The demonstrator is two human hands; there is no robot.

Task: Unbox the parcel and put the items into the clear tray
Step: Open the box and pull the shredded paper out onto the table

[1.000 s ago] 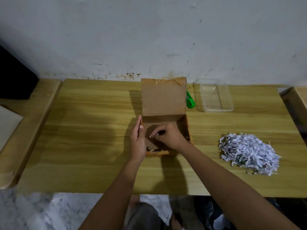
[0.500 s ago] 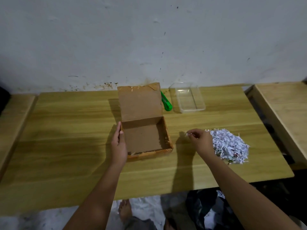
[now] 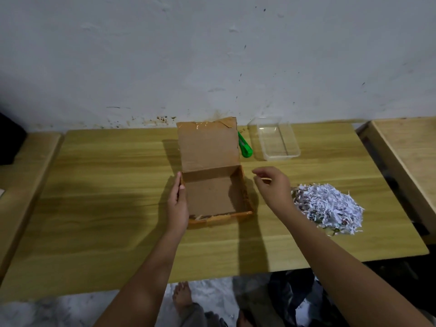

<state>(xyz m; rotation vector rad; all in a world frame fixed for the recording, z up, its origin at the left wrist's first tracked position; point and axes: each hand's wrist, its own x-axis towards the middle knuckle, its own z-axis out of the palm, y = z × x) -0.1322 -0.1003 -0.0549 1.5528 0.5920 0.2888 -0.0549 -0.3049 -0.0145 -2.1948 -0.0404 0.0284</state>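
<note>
left hand [image 3: 177, 204], fingers straight, touches box [image 3: 212, 197] (lid [image 3: 208, 145] up); right hand [image 3: 273, 187] fingers loosely curled

The brown cardboard box [image 3: 212, 197] sits mid-table, its lid flipped up at the far edge. The clear tray [image 3: 282, 158] stands upright, farther back on its right.

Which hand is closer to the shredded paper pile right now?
Right. The right hand hovers just left of the shredded paper; the left hand rests against the box's left wall.
</note>
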